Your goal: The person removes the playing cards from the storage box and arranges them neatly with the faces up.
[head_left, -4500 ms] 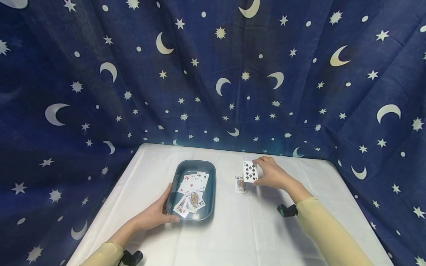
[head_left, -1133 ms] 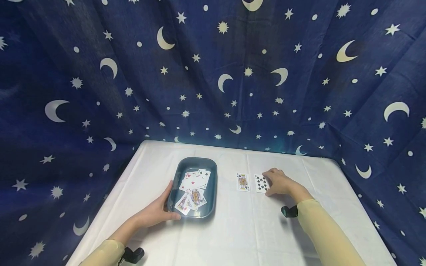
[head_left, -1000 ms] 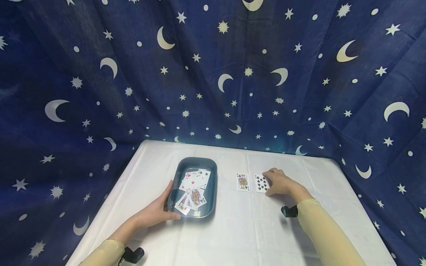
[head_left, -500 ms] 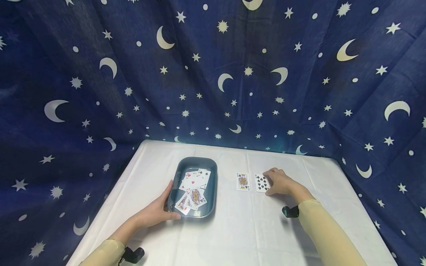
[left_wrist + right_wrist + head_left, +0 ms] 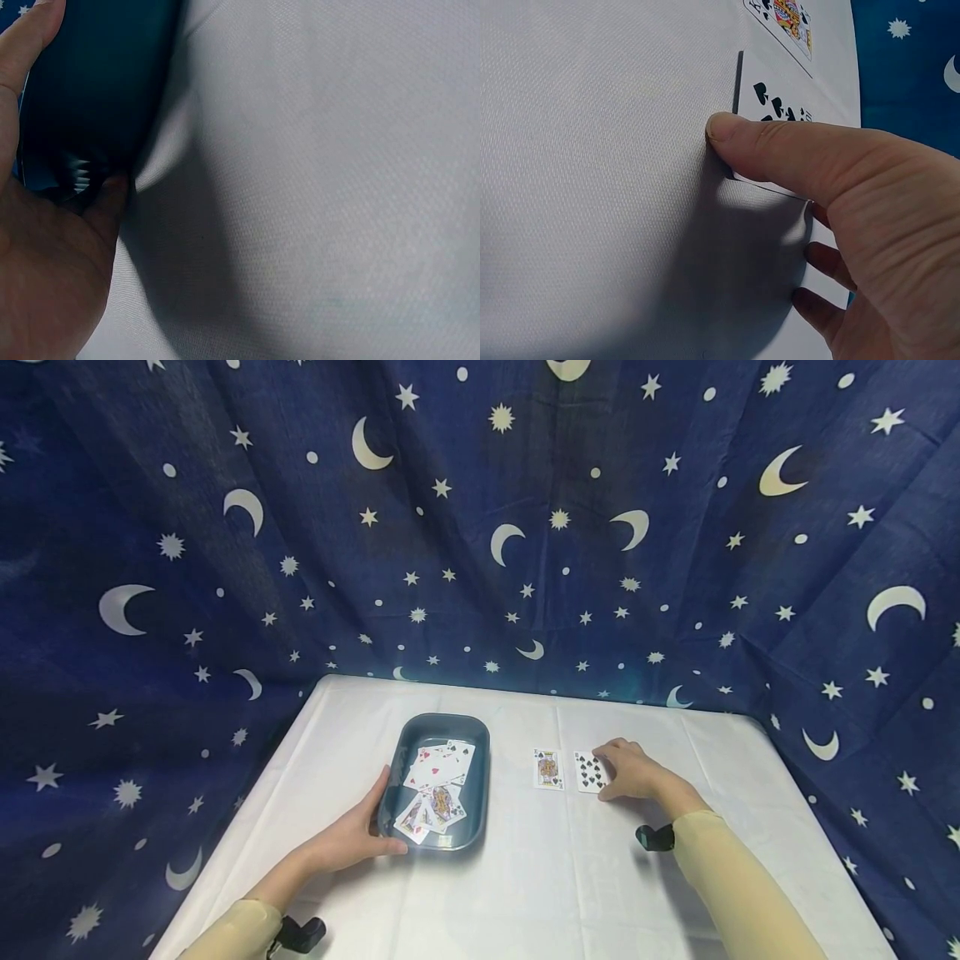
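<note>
My left hand grips the near left corner of a dark teal tray, thumb at its near edge and fingers along its left side. Several playing cards lie face up inside, red and black suits mixed, face cards nearest me. To the right, my right hand pinches the ten of spades by its near and far edges, thumb on the near one. That card lies flat at the tablecloth, its right part covered by the hand. Just left of it, with a narrow gap, is the king of spades.
A white cloth covers the table. Behind and at both sides hangs a dark blue curtain with moons and stars. A black wrist camera sits at the right sleeve, another camera at the left.
Several seconds ago the ten of spades was held raised, partly over the king; it has since come down to the king's right. Over the last second both hands stay put.
</note>
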`<state>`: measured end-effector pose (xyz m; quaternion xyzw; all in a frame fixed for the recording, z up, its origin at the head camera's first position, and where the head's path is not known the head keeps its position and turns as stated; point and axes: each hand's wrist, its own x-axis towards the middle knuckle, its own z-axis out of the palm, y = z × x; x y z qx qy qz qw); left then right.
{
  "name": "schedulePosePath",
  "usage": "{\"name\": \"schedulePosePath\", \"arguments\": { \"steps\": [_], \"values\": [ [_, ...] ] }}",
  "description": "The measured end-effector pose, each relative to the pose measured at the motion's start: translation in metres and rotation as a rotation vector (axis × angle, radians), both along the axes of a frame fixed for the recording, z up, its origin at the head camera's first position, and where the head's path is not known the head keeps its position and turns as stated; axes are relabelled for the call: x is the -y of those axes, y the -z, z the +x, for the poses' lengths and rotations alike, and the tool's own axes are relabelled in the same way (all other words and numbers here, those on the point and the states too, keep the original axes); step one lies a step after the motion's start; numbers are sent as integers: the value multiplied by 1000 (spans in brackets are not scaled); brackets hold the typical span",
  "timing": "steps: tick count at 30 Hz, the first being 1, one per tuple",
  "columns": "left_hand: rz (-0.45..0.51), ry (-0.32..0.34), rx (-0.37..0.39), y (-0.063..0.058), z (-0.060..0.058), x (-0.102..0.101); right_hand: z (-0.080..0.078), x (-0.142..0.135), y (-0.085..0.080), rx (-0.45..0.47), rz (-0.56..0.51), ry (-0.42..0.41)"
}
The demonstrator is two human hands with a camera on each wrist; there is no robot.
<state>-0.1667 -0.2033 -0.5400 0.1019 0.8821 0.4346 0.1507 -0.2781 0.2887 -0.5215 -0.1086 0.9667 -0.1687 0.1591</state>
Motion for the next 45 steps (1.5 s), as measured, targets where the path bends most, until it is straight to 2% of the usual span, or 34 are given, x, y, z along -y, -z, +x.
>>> {"name": "schedulePosePath", "arguments": {
  "steps": [15, 23, 33, 45],
  "values": [
    [23, 13, -10, -2, -1, 1, 3, 1, -1, -10, -13, 11],
    [37, 25, 6, -6, 0, 1, 0, 13, -5, -149, -66, 5],
    [37, 21, 1, -5, 0, -1, -1, 69, -26, -285, -99, -58],
    [39, 6, -2, -5, 1, -3, 4, 155, -40, -364, -159, -144]
  ]
}}
